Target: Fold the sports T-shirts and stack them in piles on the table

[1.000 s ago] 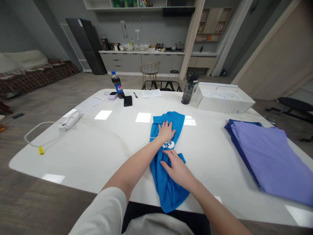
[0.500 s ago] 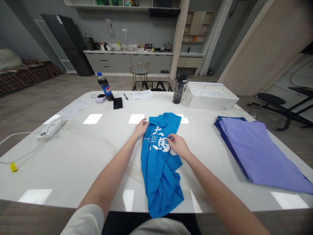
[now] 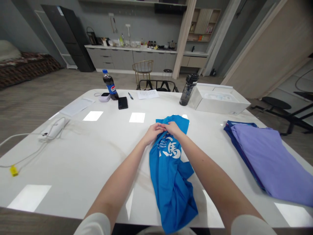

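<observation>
The bright blue cotton T-shirt with white print (image 3: 171,169) lies on the white tabletop (image 3: 80,153), long axis running twelve to six. Left hand (image 3: 153,133) and right hand (image 3: 174,128) meet at its twelve o'clock end, fingers pinched on the fabric.

Two bare forearms in short white sleeves.
The left hand (image 3: 152,133) and right hand (image 3: 174,128) wear no rings, watch or gloves.

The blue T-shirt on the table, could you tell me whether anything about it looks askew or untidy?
Yes: the blue T-shirt lies bunched and creased, its lower end hanging over the table edge, while both hands pinch its far end.
</observation>
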Available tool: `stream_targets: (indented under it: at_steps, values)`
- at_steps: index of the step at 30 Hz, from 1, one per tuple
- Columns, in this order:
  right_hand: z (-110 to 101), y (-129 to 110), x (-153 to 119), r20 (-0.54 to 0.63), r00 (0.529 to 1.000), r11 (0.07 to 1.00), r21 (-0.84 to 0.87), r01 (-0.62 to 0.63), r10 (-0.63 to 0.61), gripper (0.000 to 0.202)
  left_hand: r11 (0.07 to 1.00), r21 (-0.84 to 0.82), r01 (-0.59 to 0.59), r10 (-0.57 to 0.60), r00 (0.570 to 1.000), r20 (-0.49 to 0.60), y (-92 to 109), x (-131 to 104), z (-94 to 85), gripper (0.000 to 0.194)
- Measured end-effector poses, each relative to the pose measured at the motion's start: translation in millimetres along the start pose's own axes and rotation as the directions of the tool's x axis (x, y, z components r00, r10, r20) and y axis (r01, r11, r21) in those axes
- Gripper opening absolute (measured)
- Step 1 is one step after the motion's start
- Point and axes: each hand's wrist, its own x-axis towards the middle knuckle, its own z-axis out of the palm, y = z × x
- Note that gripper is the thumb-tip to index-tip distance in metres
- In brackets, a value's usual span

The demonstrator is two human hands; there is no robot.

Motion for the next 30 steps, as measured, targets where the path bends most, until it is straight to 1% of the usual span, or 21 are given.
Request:
stream_targets:
  at_steps: [1, 2, 3, 4, 5, 6, 7, 9, 10, 12, 14, 16, 18, 21, 24, 26, 28, 30]
  values:
    - [-5, 1, 0, 0.033, 0.999, 0.999, 0.031, 0.016, -0.017, 0.025, 0.996, 0.094, -0.012, 0.014, 1.000, -0.023, 0, 0, -0.2, 0.023]
    - [-12, 5, -2, 0.086, 0.996, 0.998, 0.055, 0.033, -0.038, 0.024, 0.973, 0.228, -0.026, 0.041, 0.997, -0.061, -1, -1, -0.8, 0.027]
    - [-21, 9, -3, 0.147, 0.987, 0.996, 0.069, 0.048, -0.057, 0.025, 0.924, 0.381, -0.037, 0.078, 0.993, -0.092, -3, -2, -1.6, 0.032]
    - [-31, 15, -5, 0.206, 0.976, 0.996, 0.073, 0.058, -0.071, 0.028, 0.847, 0.530, -0.043, 0.112, 0.989, -0.098, -4, -4, -2.3, 0.038]
    - [-44, 22, -7, 0.258, 0.963, 0.996, 0.071, 0.059, -0.076, 0.032, 0.754, 0.656, -0.048, 0.128, 0.989, -0.074, -6, -6, -2.6, 0.041]
    - [-57, 30, -8, 0.292, 0.954, 0.997, 0.057, 0.053, -0.067, 0.035, 0.659, 0.751, -0.052, 0.120, 0.992, -0.036, -6, -7, -2.3, 0.042]
    - [-72, 39, -8, 0.301, 0.953, 0.999, 0.034, 0.039, -0.048, 0.037, 0.572, 0.818, -0.054, 0.097, 0.995, -0.002, -6, -9, -1.4, 0.041]
    - [-101, 58, -8, 0.266, 0.964, 1.000, -0.012, -0.007, 0.010, 0.038, 0.433, 0.900, -0.053, 0.057, 0.998, 0.031, -4, -12, 2.1, 0.037]
    - [-114, 68, -8, 0.228, 0.972, 0.999, -0.031, -0.043, 0.049, 0.037, 0.378, 0.925, -0.044, 0.051, 0.998, 0.026, -3, -13, 4.2, 0.036]
    - [-136, 87, -8, 0.118, 0.986, 0.991, -0.067, -0.112, 0.120, 0.032, 0.292, 0.956, -0.011, 0.057, 0.998, -0.006, 1, -14, 7.3, 0.036]
    - [-150, 103, -10, -0.008, 0.991, 0.987, -0.089, -0.133, 0.133, 0.028, 0.232, 0.972, 0.039, 0.059, 0.997, -0.054, 4, -14, 7.0, 0.037]
    - [-154, 116, -13, -0.104, 0.991, 0.990, -0.103, -0.094, 0.083, 0.024, 0.188, 0.977, 0.097, 0.045, 0.993, -0.107, 5, -15, 1.7, 0.041]
    - [-151, 125, -15, -0.151, 0.989, 0.994, -0.104, -0.028, 0.012, 0.021, 0.149, 0.977, 0.155, 0.023, 0.987, -0.160, 6, -16, -8.2, 0.045]
    - [-143, 132, -15, -0.187, 0.979, 0.992, -0.117, 0.055, -0.076, 0.021, 0.090, 0.966, 0.242, -0.006, 0.970, -0.243, 9, -21, -28.9, 0.051]
    - [-140, 138, -10, -0.232, 0.963, 0.983, -0.153, 0.100, -0.134, 0.022, 0.015, 0.947, 0.321, -0.017, 0.947, -0.321, 11, -28, -52.9, 0.057]
    - [-143, 143, -6, -0.289, 0.947, 0.976, -0.202, 0.083, -0.140, 0.023, -0.034, 0.932, 0.361, -0.009, 0.932, -0.361, 12, -35, -69.0, 0.059]
    - [-146, 148, -2, -0.336, 0.935, 0.966, -0.257, 0.026, -0.115, 0.026, -0.071, 0.918, 0.390, 0.004, 0.921, -0.391, 12, -41, -83.3, 0.059]
    - [-146, 148, -2, -0.359, 0.929, 0.949, -0.315, -0.033, -0.087, 0.030, -0.096, 0.906, 0.413, 0.016, 0.910, -0.413, 13, -45, -93.3, 0.059]
